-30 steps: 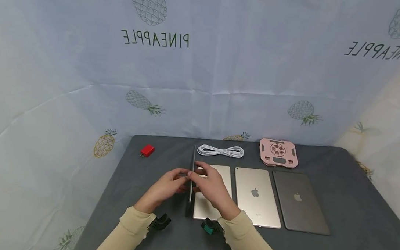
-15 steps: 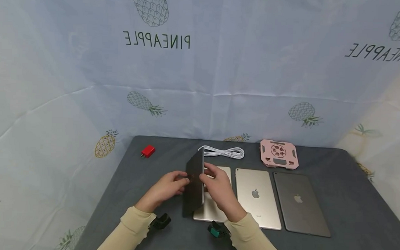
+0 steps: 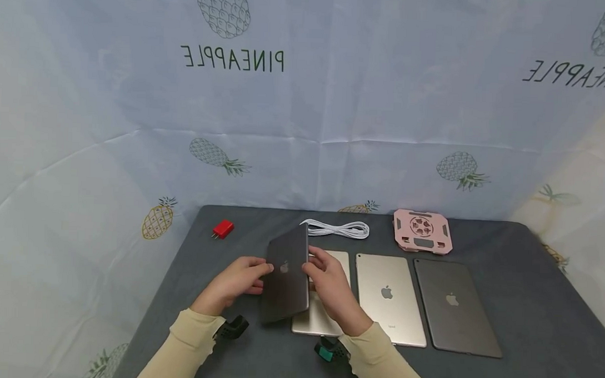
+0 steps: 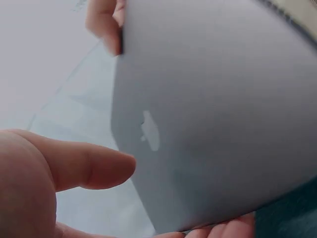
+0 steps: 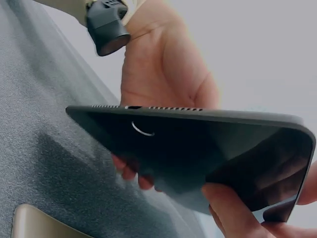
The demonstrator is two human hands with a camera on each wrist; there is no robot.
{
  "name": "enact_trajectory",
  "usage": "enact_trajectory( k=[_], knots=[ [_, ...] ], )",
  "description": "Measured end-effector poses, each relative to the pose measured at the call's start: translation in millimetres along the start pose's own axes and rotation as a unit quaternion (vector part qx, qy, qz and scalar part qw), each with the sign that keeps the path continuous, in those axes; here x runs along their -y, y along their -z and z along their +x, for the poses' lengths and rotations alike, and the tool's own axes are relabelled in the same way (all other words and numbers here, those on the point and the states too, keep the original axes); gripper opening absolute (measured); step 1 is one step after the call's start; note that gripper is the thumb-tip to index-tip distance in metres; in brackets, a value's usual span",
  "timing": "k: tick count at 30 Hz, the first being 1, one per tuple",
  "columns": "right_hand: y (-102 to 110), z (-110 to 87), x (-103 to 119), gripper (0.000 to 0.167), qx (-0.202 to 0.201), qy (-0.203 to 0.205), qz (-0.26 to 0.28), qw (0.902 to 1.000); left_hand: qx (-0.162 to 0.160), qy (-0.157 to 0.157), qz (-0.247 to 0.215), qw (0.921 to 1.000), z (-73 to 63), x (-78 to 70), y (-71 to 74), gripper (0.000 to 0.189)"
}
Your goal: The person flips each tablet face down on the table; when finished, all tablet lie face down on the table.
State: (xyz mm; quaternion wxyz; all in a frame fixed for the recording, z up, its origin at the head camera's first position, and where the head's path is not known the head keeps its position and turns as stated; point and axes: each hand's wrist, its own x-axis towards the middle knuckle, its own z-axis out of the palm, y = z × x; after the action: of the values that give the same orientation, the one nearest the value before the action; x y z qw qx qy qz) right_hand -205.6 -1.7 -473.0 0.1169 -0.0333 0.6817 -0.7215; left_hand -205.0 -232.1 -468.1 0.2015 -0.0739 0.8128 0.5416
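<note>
A dark grey tablet [image 3: 285, 294] is held up at a slant, its logo side facing left and up in the head view. My right hand [image 3: 333, 284] pinches its right long edge, the thumb on the back and fingers round the screen side. At the opposite edge is my left hand [image 3: 235, 281], its thumb over the back near the logo. In the left wrist view, the left fingertips [image 4: 233, 228] show beneath the tablet's edge. The right wrist view shows the black screen [image 5: 183, 153], with left fingers under it. Partly hidden behind, a gold tablet [image 3: 323, 320] lies flat.
Another gold tablet [image 3: 390, 309] and a dark grey one [image 3: 455, 311] lie in a row to the right. Behind them are a coiled white cable [image 3: 348, 230] and a pink stand-like plate [image 3: 421, 232]. A red plug charger [image 3: 223, 228] sits at the back left of the table [image 3: 533, 319].
The tablet has turned from nearly edge-on to showing its logo side. My right hand moved a little right with it, while my left hand shifted left to the tablet's left edge.
</note>
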Motion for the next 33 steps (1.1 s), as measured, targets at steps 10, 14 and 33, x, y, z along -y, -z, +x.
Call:
enact_trajectory(
  k=[10,14,33],
  knots=[
    [-8,-0.1,-8,0.050,0.067,-0.008,-0.038,0.9970,-0.013,0.021,0.043,0.9988,-8.7,-1.8,27.0,0.075],
    [-11,-1.2,-11,0.053,0.073,-0.017,-0.058,0.9955,-0.017,0.022,0.057,0.9980,-8.7,0.1,32.1,0.077],
    [-21,-9.5,-16,0.069,0.067,-0.028,-0.165,0.9836,-0.032,0.029,0.110,0.9930,-1.0,9.9,36.8,0.066]
  ],
)
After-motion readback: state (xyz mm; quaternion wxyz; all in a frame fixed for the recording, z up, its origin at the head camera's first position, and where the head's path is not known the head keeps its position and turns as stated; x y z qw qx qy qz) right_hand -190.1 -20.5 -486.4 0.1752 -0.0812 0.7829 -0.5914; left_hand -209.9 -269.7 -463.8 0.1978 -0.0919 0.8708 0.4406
